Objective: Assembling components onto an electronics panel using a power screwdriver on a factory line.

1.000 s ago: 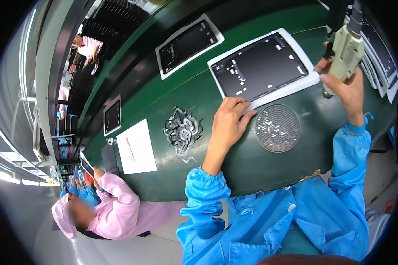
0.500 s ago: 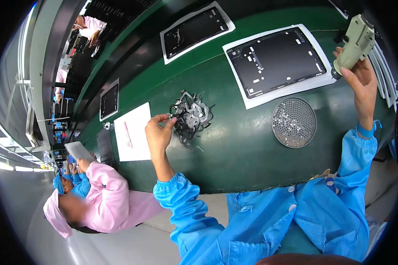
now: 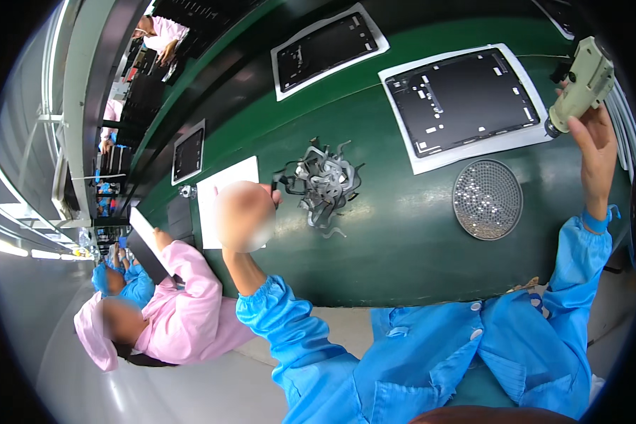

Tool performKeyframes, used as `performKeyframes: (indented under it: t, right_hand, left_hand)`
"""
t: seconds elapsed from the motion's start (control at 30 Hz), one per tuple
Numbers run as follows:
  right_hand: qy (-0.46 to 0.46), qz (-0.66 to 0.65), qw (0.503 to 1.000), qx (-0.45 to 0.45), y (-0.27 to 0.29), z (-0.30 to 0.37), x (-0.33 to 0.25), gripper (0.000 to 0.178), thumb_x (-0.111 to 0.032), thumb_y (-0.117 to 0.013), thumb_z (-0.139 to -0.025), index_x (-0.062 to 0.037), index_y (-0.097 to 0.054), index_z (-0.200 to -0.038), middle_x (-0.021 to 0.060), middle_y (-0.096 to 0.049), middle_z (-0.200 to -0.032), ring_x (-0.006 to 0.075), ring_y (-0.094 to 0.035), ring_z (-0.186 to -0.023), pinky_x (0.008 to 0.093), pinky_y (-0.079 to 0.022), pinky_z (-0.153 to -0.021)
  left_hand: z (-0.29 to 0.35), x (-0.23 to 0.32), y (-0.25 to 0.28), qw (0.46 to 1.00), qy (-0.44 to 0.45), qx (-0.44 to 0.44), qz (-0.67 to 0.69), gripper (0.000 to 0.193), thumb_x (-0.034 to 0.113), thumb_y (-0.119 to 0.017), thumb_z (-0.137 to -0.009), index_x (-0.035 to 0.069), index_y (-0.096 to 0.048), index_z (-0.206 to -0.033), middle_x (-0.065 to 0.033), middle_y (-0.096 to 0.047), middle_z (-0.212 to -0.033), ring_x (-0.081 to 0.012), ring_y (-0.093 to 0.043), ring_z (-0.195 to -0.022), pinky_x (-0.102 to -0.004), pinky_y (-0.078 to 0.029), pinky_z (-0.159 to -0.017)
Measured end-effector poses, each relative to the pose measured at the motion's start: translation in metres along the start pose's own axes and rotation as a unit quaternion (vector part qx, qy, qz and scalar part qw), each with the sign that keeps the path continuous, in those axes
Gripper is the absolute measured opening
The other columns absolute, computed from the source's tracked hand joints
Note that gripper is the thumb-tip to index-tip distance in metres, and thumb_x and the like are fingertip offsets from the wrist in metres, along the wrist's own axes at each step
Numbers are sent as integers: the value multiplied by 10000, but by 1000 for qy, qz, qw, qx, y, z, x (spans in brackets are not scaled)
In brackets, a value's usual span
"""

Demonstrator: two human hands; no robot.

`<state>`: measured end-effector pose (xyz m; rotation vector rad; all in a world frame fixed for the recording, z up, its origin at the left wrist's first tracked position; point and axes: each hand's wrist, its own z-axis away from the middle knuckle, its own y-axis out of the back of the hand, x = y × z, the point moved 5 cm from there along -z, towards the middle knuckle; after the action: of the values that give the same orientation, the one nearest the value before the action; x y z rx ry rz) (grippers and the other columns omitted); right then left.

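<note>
My left hand is largely blurred, its fingertips pinched on a thin black strip at the left edge of a tangled pile of grey and black bent strips. Whether that strip is loose from the pile cannot be made out. My right hand is wrapped round a pale green handheld tool with a dark tip, raised at the far right. Between my hands lies a round metal dish of small shiny parts. Behind it a black flat panel with small white pieces rests on a white sheet.
Another black panel lies farther back, and a smaller one at the left. A white paper lies behind my left hand. A person in pink sits close on my left, holding a pale flat board. Curved pale edges stand at the right.
My left hand has drawn back a little from the pile, with the black strip at its fingertips. The whole view has shifted slightly. The person in pink has tilted the flat board more upright.
</note>
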<state>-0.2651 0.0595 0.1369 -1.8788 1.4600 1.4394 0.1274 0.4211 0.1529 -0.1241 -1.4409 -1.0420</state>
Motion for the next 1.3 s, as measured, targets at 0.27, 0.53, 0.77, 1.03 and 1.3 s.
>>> performKeyframes:
  t: [0.27, 0.53, 0.77, 1.03, 1.3]
  right_hand:
    - [176, -62, 971, 148, 11, 26, -27, 263, -28, -573, -879, 48, -572, -1130, 123, -624, -957, 148, -587, -802, 246, -468, -727]
    - [180, -31, 983, -14, -50, 26, -79, 293, 49, -664, -761, 48, -581, -1042, 45, -573, -747, 99, -526, -676, 222, -415, -625]
    - [189, -34, 978, -83, -93, 28, -91, 154, -1, -710, -722, 19, -639, -858, 66, -612, -667, 114, -565, -581, 230, -433, -526]
    - [171, -25, 931, -322, -175, 47, -87, 110, -32, -677, -709, 19, -619, -788, 121, -612, -663, 231, -595, -533, 315, -461, -476]
    - [157, -36, 952, -261, -165, 40, -83, 172, -130, -670, -751, 17, -623, -825, 121, -606, -698, 269, -599, -568, 357, -471, -523]
  left_hand:
    - [-1, 9, -19, 982, -142, 47, -118, 54, 4, -672, -761, -29, -660, -802, -23, -632, -699, -84, -530, -532, -244, -410, -495]
    - [4, 2, -22, 854, -104, 41, -507, 95, 102, -637, -687, 75, -698, -755, -108, -660, -723, -301, -638, -691, -385, -507, -639]
    - [13, 63, -17, 921, -102, -60, -371, 97, 65, -642, -717, -8, -679, -771, -86, -625, -613, -151, -509, -458, -300, -408, -476]
    - [-13, 49, -70, 727, -136, -70, -670, 84, 93, -600, -680, 86, -683, -694, -139, -644, -695, -321, -635, -697, -398, -506, -627]
    - [9, 73, -62, 928, -148, -117, -321, 69, 20, -643, -728, -3, -670, -787, -132, -627, -742, -249, -582, -567, -327, -450, -531]
